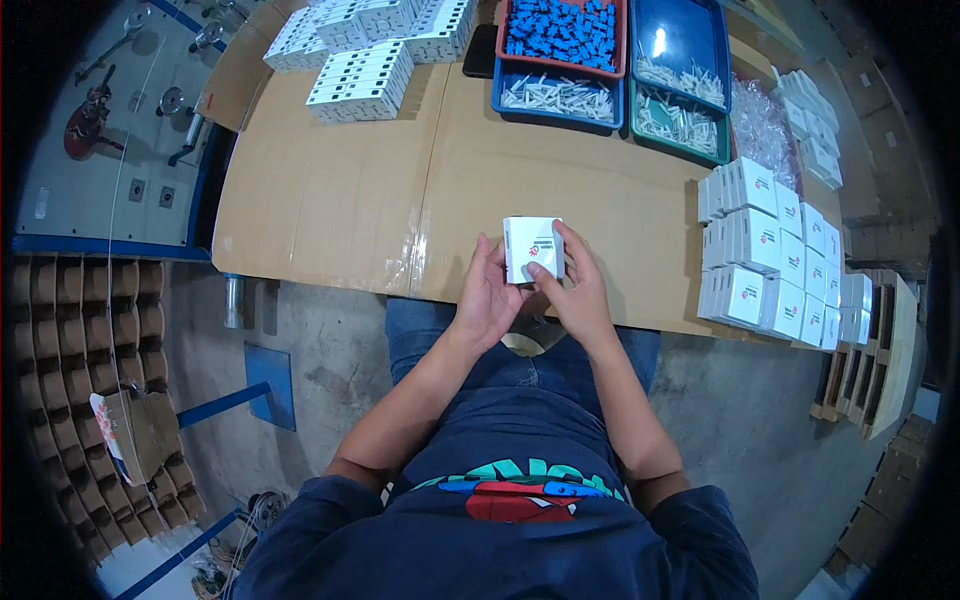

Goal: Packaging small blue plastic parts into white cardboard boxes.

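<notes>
A small square white box point(531, 245) with a small printed mark is held up over the near edge of the cardboard-covered table. My right hand point(583, 298) grips it, thumb pressed on its lower face and fingers along the right side. At its left edge, my left hand point(486, 300) supports the box with the palm turned up; part of those fingers is hidden behind the box. Stacked on the table's right are several similar white boxes point(760, 250).
White slotted blocks point(360, 85) stand in rows at the back left. Far back are a red tray of blue parts point(560, 35), blue and green trays of white pieces point(557, 100), and clear plastic bags point(762, 125). A cardboard divider rack point(85, 330) stands left; a wooden pallet point(880, 350) right.
</notes>
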